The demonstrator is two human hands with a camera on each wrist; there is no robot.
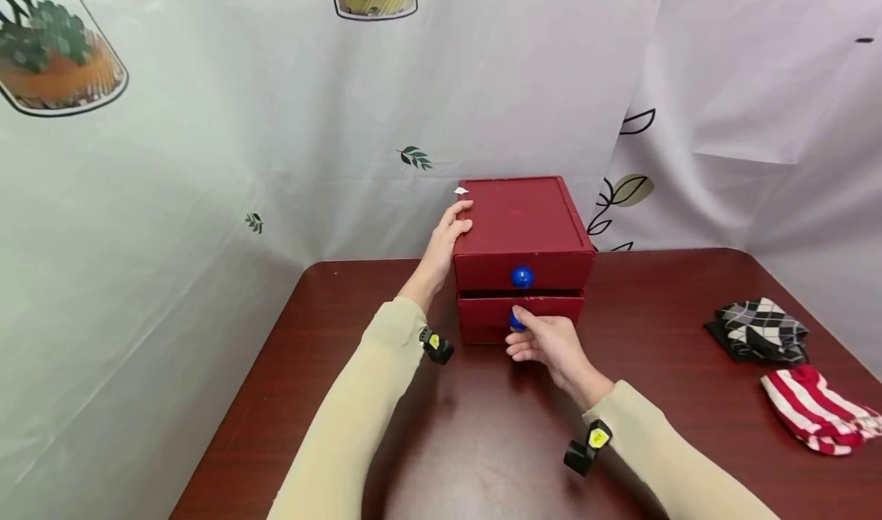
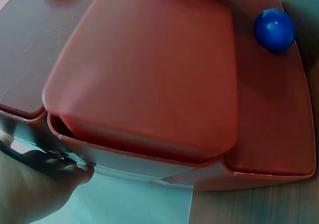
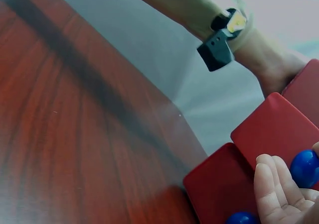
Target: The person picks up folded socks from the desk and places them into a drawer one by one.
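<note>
Two hands on red drawer box (image 1: 521, 229) | left hand (image 1: 444, 246) flat on its side, bracing | right hand (image 1: 547, 341) pinches lower blue knob (image 1: 515, 321) | counter (image 1: 482, 428)

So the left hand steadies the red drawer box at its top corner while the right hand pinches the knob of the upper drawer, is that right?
Not quite. The right hand is at the blue knob of the lower drawer, not the upper one, as the head view shows. The rest holds: the left hand rests on the top corner of the red drawer box.
</note>
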